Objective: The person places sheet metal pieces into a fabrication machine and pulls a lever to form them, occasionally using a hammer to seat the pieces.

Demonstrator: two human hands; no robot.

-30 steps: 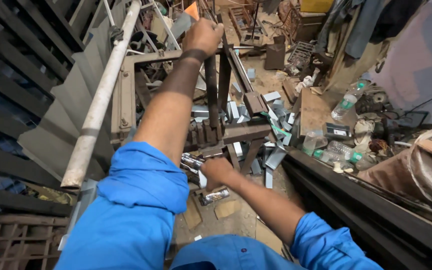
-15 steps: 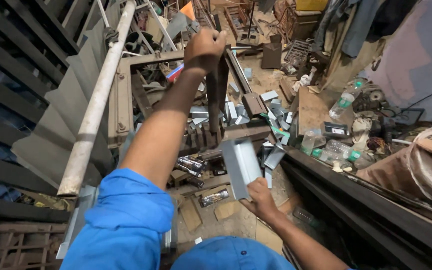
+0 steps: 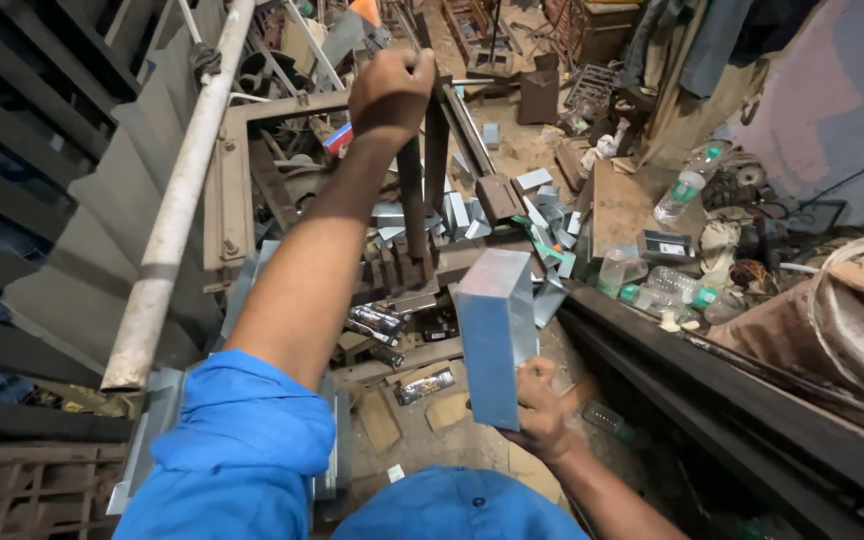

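At the far centre we see the left hand (image 3: 392, 92) clamped on a lever (image 3: 410, 190); nearer, the right hand (image 3: 539, 410) grips a folded metal sheet (image 3: 493, 335).

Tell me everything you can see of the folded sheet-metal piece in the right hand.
The folded sheet-metal piece looks like thin, shiny grey metal bent into a box-like channel, with one broad flat face and folded side flanges. It is held roughly upright, slightly tilted, above the littered floor. Only the right hand touches it, gripping its lower edge.
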